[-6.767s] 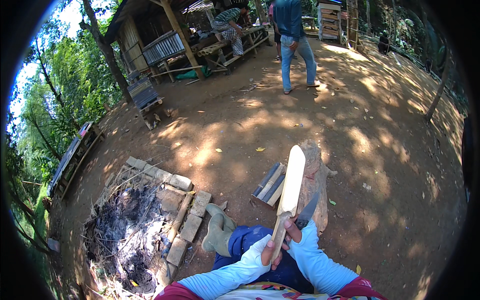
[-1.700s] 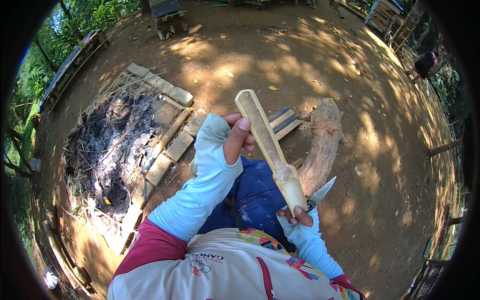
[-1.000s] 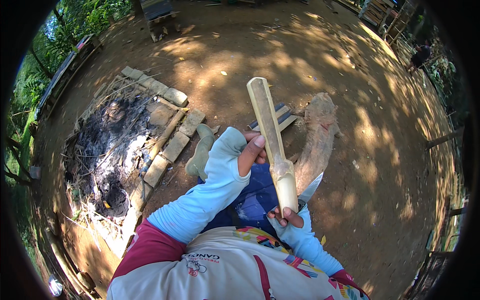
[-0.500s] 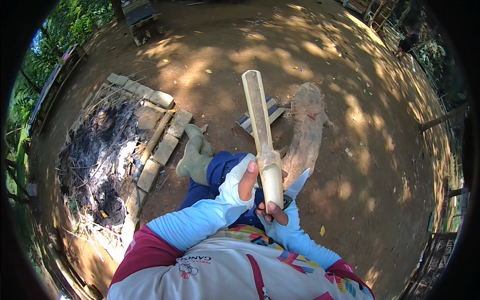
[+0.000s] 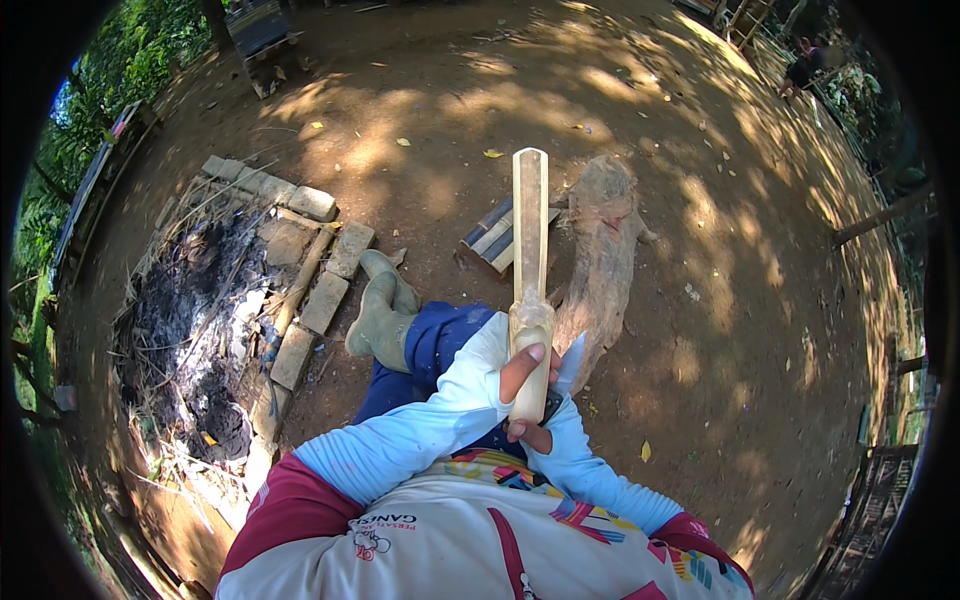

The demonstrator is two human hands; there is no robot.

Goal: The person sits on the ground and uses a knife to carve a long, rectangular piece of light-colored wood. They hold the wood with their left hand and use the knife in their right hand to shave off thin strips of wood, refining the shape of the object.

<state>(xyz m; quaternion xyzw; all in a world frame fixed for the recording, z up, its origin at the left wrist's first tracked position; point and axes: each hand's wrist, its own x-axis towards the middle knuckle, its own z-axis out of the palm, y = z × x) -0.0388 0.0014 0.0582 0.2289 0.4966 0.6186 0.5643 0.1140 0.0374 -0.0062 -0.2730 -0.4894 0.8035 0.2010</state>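
A split bamboo piece (image 5: pixel 530 230) points away from me, its long half-open trough at the far end and a joint above the rounded near end. My left hand (image 5: pixel 520 374), in a pale blue sleeve, is closed around that near part, thumb across the front. At the bottom end, the fingers of my right hand (image 5: pixel 532 436) touch the bamboo. A knife (image 5: pixel 570 364) sits in this same right hand, its blade up beside the bamboo's right side and its dark handle partly hidden.
A thick log (image 5: pixel 600 250) lies just beyond my hands, beside several split bamboo pieces (image 5: pixel 495 238). To the left, bricks (image 5: pixel 322 303) border an ash-filled fire pit (image 5: pixel 190 300). My boots (image 5: pixel 375 310) rest near the bricks. Another person (image 5: pixel 803 68) is at the far right.
The bamboo's far end has swung right, so the piece now stands straighter in view. My left thumb has moved onto its near part, and the knife blade has tipped more upright.
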